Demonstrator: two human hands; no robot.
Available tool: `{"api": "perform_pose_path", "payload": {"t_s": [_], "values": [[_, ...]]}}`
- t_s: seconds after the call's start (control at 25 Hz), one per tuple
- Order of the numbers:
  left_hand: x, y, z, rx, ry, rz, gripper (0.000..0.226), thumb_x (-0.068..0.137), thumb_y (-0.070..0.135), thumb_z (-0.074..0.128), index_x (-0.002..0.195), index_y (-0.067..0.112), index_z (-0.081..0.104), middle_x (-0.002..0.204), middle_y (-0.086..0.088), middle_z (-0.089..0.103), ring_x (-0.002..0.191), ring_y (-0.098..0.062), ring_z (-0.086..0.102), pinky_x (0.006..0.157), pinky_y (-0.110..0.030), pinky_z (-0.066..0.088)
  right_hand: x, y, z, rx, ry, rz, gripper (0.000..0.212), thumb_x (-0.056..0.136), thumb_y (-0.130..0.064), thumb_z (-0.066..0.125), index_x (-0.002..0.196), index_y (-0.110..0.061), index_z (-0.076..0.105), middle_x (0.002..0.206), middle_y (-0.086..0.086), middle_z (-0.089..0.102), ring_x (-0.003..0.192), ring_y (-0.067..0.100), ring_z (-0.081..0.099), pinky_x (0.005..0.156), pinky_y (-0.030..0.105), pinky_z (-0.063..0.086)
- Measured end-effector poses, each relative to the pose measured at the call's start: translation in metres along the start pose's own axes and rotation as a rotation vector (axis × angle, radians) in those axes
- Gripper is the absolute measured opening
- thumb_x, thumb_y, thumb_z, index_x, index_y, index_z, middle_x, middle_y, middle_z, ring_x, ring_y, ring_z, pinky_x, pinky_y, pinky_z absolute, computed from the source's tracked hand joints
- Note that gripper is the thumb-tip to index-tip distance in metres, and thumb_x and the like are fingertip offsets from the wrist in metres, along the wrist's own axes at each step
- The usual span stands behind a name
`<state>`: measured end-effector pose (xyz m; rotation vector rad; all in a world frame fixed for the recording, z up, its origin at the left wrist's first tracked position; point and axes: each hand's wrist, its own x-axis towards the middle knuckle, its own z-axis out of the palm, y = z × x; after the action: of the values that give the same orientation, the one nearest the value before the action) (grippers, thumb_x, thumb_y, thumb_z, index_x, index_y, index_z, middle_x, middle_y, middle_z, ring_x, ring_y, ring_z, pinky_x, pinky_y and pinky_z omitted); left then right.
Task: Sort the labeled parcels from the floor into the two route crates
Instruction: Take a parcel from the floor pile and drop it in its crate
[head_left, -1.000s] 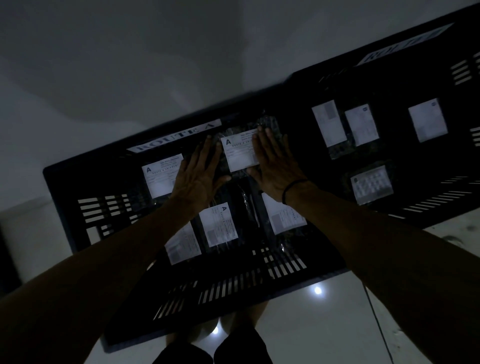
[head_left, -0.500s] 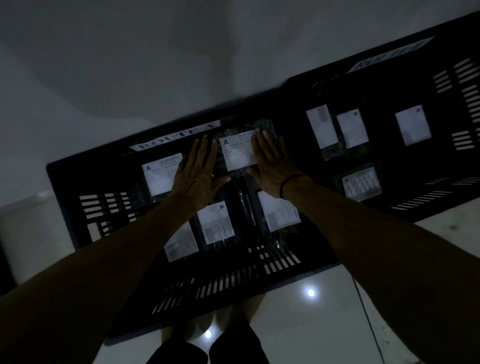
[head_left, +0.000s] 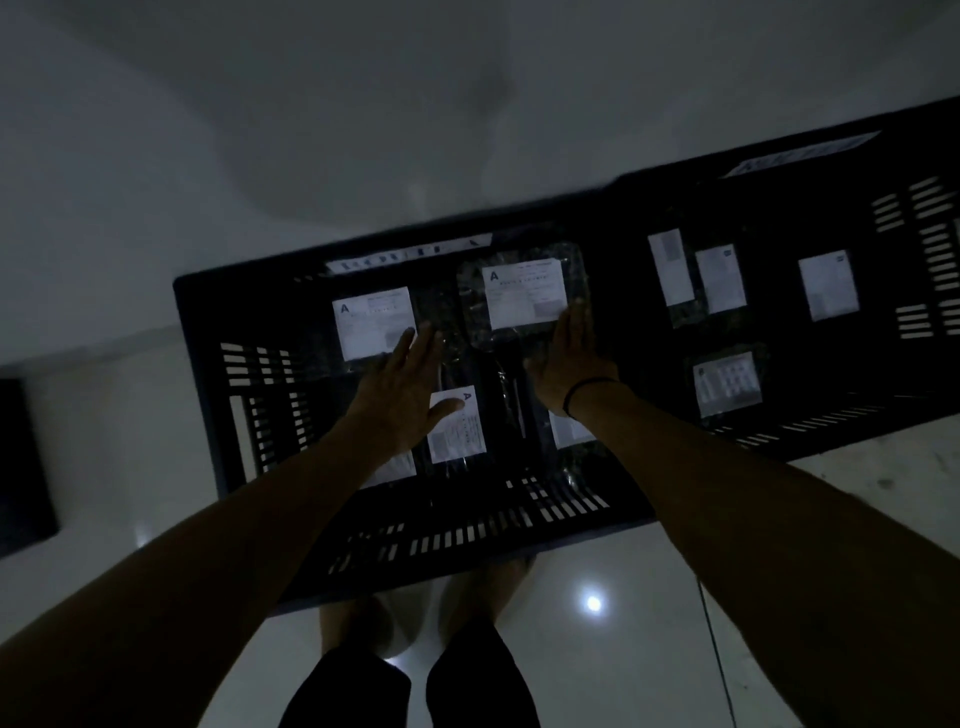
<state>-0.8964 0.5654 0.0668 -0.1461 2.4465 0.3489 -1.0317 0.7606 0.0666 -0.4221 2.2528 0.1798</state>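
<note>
The left crate (head_left: 218, 322) holds several dark parcels with white A labels; the right crate (head_left: 924, 249) holds four labelled parcels; one A parcel (head_left: 524, 293) lies flat by the left crate's far wall, just beyond both hands; the left hand (head_left: 400, 384) and right hand (head_left: 571, 358) are spread flat, gripping nothing; the right hand's fingertips reach the parcel's near corner.

The rim label (head_left: 410, 253) on the left crate (head_left: 208, 364) is blurred, unreadable. The right crate (head_left: 883, 395) is cut off by the view's right edge (its own strip (head_left: 802, 153) equally smeared). The left hand (head_left: 402, 395) covers most of one near label (head_left: 389, 470); the right forearm (head_left: 649, 441) hides another. Fine print on every label: illegible.
</note>
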Motion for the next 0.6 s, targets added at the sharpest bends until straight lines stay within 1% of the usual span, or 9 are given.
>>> {"api": "perform_pose_path", "payload": {"t_s": [0.08,0.2,0.28,0.36,0.4,0.44,0.52,0.6], "values": [[-0.003,0.007,0.002,-0.082,-0.018,-0.005,0.090,0.093,0.068,0.024,0.155,0.013,-0.010,0.163,-0.008,-0.015,0.151,-0.026,-0.011,0.123,-0.047,0.011,-0.009,0.001,-0.007,-0.014,-0.001,-0.015,0.083,0.099,-0.051,0.032,0.152,-0.003,-0.011,0.160,0.015,-0.018,0.148,0.032,-0.013,0.121,0.050,0.007],[-0.038,0.012,-0.016,-0.130,0.060,-0.059,0.087,0.093,0.070,0.026,0.157,0.017,0.002,0.164,-0.007,-0.004,0.152,-0.025,-0.005,0.121,-0.045,0.012,-0.047,-0.015,-0.030,-0.040,0.042,-0.109,0.085,0.095,-0.056,0.042,0.155,-0.010,0.003,0.162,0.015,0.001,0.149,0.034,0.006,0.121,0.049,0.011],[-0.082,0.004,-0.039,-0.161,0.066,-0.044,0.087,0.088,0.074,0.019,0.156,0.019,0.014,0.164,-0.006,0.008,0.152,-0.026,0.003,0.120,-0.047,0.017,-0.092,-0.041,-0.050,-0.105,0.076,-0.221,0.084,0.092,-0.061,0.044,0.154,-0.012,0.015,0.160,0.014,0.016,0.146,0.033,0.018,0.119,0.048,0.016],[-0.134,-0.014,-0.062,-0.203,0.061,-0.055,0.101,0.079,0.083,0.005,0.155,0.018,0.020,0.163,-0.006,0.015,0.151,-0.027,0.009,0.120,-0.049,0.022,-0.136,-0.069,-0.069,-0.194,0.074,-0.324,0.085,0.089,-0.065,0.044,0.152,-0.014,0.020,0.158,0.011,0.022,0.145,0.032,0.021,0.117,0.052,0.019],[-0.160,-0.024,-0.070,-0.203,0.060,-0.079,0.106,0.076,0.085,-0.001,0.155,0.017,0.019,0.164,-0.006,0.013,0.151,-0.027,0.008,0.120,-0.049,0.022,-0.155,-0.083,-0.080,-0.230,0.052,-0.368,0.085,0.088,-0.067,0.044,0.152,-0.015,0.020,0.158,0.010,0.022,0.145,0.031,0.020,0.116,0.055,0.019],[-0.190,-0.038,-0.079,-0.199,0.062,-0.125,0.104,0.077,0.083,-0.002,0.155,0.018,0.016,0.164,-0.006,0.010,0.151,-0.027,0.006,0.121,-0.047,0.020,-0.177,-0.100,-0.093,-0.273,0.030,-0.417,0.085,0.088,-0.067,0.043,0.152,-0.016,0.020,0.158,0.009,0.022,0.145,0.030,0.020,0.115,0.057,0.019],[-0.250,-0.064,-0.089,-0.206,0.074,-0.228,0.091,0.085,0.077,0.008,0.156,0.020,0.012,0.164,-0.006,0.008,0.152,-0.025,0.005,0.122,-0.043,0.016,-0.216,-0.134,-0.109,-0.342,0.003,-0.510,0.084,0.087,-0.066,0.045,0.151,-0.015,0.023,0.155,0.009,0.028,0.143,0.030,0.024,0.115,0.059,0.016],[-0.311,-0.096,-0.092,-0.230,0.073,-0.322,0.087,0.087,0.074,0.011,0.157,0.022,0.009,0.164,-0.005,0.007,0.152,-0.023,0.005,0.121,-0.041,0.015,-0.258,-0.173,-0.111,-0.430,-0.019,-0.583,0.082,0.088,-0.063,0.047,0.149,-0.013,0.026,0.151,0.011,0.032,0.140,0.031,0.028,0.115,0.060,0.014]]}}
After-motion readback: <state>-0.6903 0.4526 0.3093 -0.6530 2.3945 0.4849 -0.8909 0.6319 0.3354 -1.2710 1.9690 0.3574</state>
